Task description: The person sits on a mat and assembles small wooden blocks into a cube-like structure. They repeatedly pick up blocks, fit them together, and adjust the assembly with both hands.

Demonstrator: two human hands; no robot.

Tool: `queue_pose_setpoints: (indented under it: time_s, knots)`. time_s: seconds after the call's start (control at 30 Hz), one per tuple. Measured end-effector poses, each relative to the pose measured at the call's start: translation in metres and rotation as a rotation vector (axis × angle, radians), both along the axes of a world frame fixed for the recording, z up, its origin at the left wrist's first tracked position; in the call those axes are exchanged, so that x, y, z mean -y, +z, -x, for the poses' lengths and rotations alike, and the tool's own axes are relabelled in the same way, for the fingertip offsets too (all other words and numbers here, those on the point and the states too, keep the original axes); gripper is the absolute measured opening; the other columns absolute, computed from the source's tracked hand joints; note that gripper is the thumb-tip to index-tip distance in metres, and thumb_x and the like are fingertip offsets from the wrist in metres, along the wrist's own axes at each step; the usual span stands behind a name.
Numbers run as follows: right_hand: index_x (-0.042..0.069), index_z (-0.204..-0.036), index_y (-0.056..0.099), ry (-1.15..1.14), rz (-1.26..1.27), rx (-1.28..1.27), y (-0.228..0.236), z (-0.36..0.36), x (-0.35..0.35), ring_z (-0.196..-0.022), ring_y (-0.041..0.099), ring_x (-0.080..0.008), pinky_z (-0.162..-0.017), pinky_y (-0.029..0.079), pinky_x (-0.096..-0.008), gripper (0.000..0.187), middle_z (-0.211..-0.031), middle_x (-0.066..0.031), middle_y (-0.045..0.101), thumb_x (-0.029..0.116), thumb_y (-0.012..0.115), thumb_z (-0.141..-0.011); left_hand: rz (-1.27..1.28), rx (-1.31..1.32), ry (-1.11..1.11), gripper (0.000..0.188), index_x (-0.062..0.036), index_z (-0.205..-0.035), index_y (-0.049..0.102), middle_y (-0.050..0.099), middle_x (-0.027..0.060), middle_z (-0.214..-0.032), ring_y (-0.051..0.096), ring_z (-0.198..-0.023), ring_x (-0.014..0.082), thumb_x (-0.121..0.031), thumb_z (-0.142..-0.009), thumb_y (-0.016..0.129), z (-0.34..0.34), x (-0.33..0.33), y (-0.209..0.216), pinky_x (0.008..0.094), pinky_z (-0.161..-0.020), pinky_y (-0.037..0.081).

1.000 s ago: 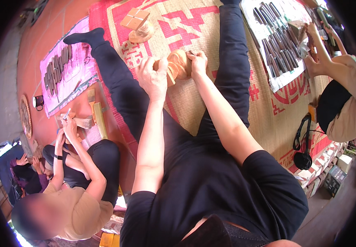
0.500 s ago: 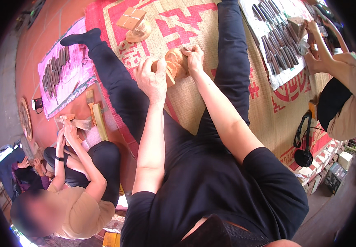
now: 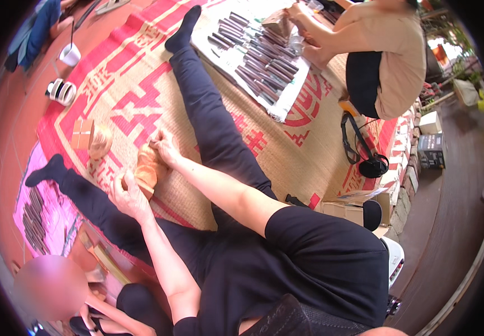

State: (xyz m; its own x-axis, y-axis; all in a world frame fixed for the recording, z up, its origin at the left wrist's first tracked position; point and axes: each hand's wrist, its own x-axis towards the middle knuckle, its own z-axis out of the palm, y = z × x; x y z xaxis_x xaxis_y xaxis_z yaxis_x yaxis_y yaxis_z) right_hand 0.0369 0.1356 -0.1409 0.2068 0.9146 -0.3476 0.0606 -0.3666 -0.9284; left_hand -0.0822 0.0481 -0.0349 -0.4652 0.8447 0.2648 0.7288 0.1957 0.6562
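Note:
Between my spread legs is a pale wooden carving [image 3: 151,166] with a rounded body and a flat, squarish base. My left hand [image 3: 130,197] is closed around its base at the near end. At the far, rounded end, the fingers of my right hand [image 3: 165,148] are pinched together against the wood. Whether a small piece sits in that pinch is hidden. Beyond my left hand, a second wooden carving [image 3: 101,141] with a square block marked by a pale cross stands on the patterned mat [image 3: 197,162].
Several dark-handled carving tools [image 3: 264,61] lie on a white cloth [image 3: 278,109] beyond my right leg, beside a seated person [image 3: 390,42]. More tools [image 3: 36,221] lie on a pink cloth [image 3: 23,196] at left. Another person [image 3: 119,319] sits at lower left. Headphones [image 3: 372,166] lie at right.
The view has swung to the right, so my hands and the carving appear farther left and lower. Both hands stay on the carving; the second carving stands as before.

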Motion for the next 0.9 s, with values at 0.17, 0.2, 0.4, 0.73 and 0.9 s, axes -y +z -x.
queue_pose_setpoints:
  time_s: [0.17,0.2,0.4,0.73,0.9]
  knots:
    - [0.004,-0.077,0.054,-0.29,0.021,-0.398,-0.018,-0.028,0.009,-0.075,0.058,-0.0126,-0.067,0.047,-0.0283,0.012,-0.075,-0.0027,0.061,0.001,0.066,-0.078,0.001,0.087,-0.069,0.028,-0.0063,-0.09,0.068,0.067,0.0081,-0.09,0.057,-0.091,0.0302,-0.033,-0.089,0.061,-0.003,-0.008,-0.003,0.043,-0.084,0.042]
    - [0.004,-0.077,0.054,-0.199,-0.059,-0.29,-0.014,-0.03,0.015,-0.075,0.057,-0.0117,-0.067,0.046,-0.0282,0.012,-0.075,-0.0025,0.061,0.002,0.066,-0.079,-0.004,0.097,-0.065,0.028,-0.0062,-0.09,0.068,0.067,0.0083,-0.09,0.057,-0.09,0.0305,-0.033,-0.089,0.061,-0.003,-0.009,-0.002,0.0431,-0.083,0.042]
    - [0.004,-0.078,0.055,-0.049,-0.075,-0.157,-0.011,-0.016,0.024,-0.072,0.052,-0.0117,-0.068,0.043,-0.0287,0.016,-0.073,-0.0021,0.058,0.007,0.071,-0.078,-0.035,-0.007,-0.102,0.025,-0.0066,-0.088,0.067,0.066,0.0085,-0.09,0.058,-0.085,0.0321,-0.031,-0.089,0.061,-0.002,-0.009,-0.007,0.0427,-0.08,0.043]
    - [0.005,-0.077,0.052,-0.19,-0.125,-0.397,-0.016,-0.019,0.025,-0.073,0.054,-0.0124,-0.069,0.046,-0.0295,0.016,-0.075,-0.0023,0.058,0.003,0.068,-0.079,-0.03,0.024,-0.061,0.024,-0.0067,-0.088,0.067,0.065,0.0075,-0.09,0.058,-0.085,0.0312,-0.03,-0.088,0.063,-0.003,-0.01,-0.001,0.043,-0.081,0.044]
    - [0.004,-0.076,0.053,-0.104,-0.166,-0.306,-0.037,-0.018,0.023,-0.07,0.05,-0.0127,-0.065,0.044,-0.0318,0.017,-0.069,-0.0025,0.055,0.006,0.069,-0.076,-0.026,0.024,-0.071,0.023,-0.0069,-0.087,0.066,0.065,0.0069,-0.09,0.058,-0.085,0.0306,-0.029,-0.086,0.064,-0.007,-0.011,-0.002,0.0427,-0.081,0.043]
